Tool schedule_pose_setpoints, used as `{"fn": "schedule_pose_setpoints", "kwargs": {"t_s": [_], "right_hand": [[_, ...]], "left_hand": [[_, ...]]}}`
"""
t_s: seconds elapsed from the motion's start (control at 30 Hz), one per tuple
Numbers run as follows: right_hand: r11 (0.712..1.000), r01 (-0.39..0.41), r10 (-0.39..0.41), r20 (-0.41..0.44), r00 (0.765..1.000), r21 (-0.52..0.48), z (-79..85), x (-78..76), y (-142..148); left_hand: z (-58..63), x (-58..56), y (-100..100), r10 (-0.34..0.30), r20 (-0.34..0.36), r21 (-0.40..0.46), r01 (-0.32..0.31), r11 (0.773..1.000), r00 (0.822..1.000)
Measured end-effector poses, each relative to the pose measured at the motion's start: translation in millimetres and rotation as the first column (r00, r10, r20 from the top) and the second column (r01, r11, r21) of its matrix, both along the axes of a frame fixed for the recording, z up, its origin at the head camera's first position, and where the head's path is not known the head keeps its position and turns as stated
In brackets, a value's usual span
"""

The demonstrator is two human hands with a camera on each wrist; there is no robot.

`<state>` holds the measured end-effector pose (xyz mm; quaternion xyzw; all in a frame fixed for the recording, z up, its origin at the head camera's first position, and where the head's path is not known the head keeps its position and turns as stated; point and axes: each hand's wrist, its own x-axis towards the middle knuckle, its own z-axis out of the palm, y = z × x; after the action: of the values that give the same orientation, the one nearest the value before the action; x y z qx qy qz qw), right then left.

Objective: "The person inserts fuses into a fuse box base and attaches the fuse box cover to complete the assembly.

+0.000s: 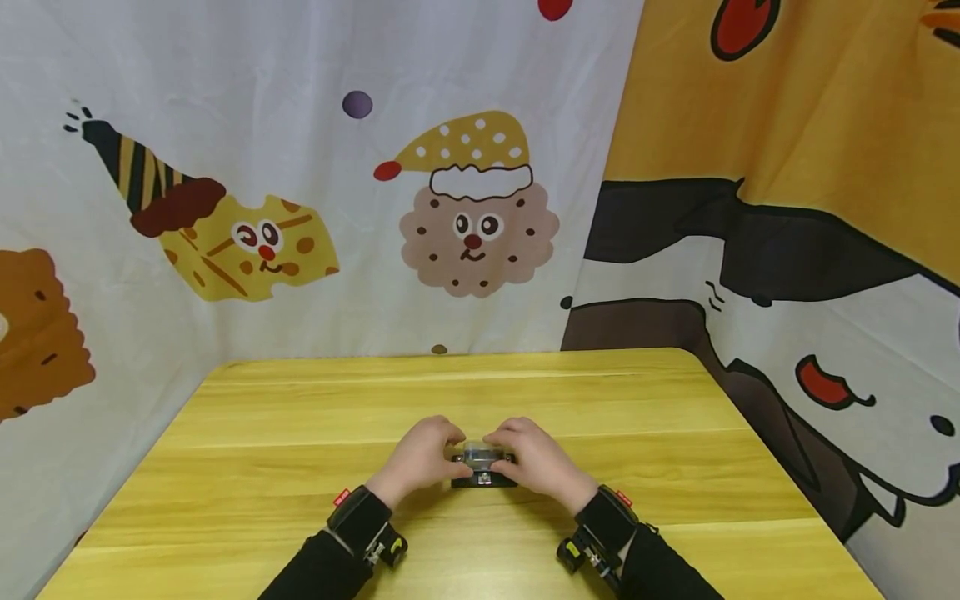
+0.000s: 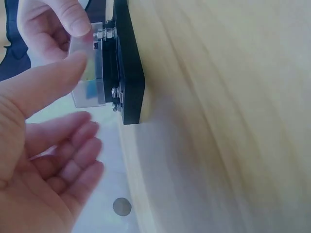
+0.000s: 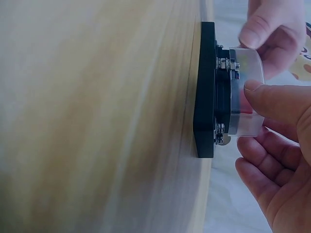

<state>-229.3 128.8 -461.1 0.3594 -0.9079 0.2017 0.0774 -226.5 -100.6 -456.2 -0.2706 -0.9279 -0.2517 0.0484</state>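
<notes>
A small device with a clear plastic cover on a black base stands on the table before me. Metal screw terminals show along its front, and patches of colour appear through the cover. My left hand is at its left end and my right hand at its right end. Both hold the device between them, the left thumb and right thumb at the front of the cover. The other fingers curl behind; where exactly their tips touch is partly hidden.
The wood-grain table extends around the device, its far edge near a white curtain with cartoon pictures. A yellow, dark and white curtain hangs at the right. Black wrist cameras sit on both forearms.
</notes>
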Motion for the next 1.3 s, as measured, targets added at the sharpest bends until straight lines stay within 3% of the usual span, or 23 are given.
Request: {"fn": "schedule_pose_setpoints", "kwargs": {"t_s": [0.27, 1.3], "right_hand": [[1.0, -0.002, 0.002, 0.01, 1.0, 0.003, -1.3, 0.1, -0.1], [1.0, -0.008, 0.008, -0.018, 1.0, -0.011, -0.8, 0.3, -0.6]], "left_hand": [[2.0, 0.3, 2.9, -0.04, -0.013, 0.03, 0.04, 0.999, 0.999], [2.9, 1.2, 9.1, -0.008, -0.009, 0.022, 0.008, 1.0, 1.0]]}}
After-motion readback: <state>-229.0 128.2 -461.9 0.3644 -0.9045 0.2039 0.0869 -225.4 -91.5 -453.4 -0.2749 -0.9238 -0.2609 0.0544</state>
